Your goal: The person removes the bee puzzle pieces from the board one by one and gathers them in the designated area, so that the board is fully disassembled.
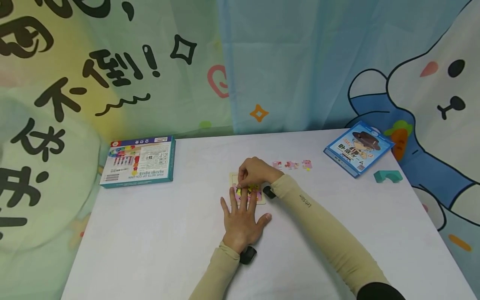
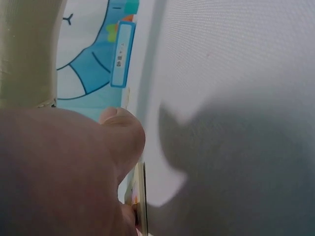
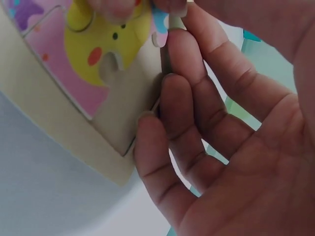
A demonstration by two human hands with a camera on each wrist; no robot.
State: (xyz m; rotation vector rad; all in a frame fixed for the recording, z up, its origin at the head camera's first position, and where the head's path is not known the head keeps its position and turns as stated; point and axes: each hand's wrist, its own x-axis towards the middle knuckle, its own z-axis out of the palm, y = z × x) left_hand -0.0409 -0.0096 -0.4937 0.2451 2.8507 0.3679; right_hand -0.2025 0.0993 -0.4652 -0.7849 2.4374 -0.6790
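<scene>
The step in hand looks like fitting a jigsaw into its tray, which lies on the tabletop just beyond the left hand. That hand is spread, its straight fingers resting over the near part of the picture, apparently to steady it. The right hand comes in from the right across the far side of the tray, fingers curled against the rim. Its thumb and forefinger seem to pinch a blue-and-pink puzzle piece, though the grip is partly hidden.

Beside that piece, toward the rim, a bare gap shows next to the yellow figure, so the picture is not yet whole. Three loose pieces lie in a row to the right of the right hand, on the far part of the tabletop.

The next move seems to call for lining up the piece's knob with its neighbours and pressing it flat while the left hand keeps the rest from lifting. After that, the loose pieces would need turning to suit the gap; a forced fit could pop neighbours out.
</scene>
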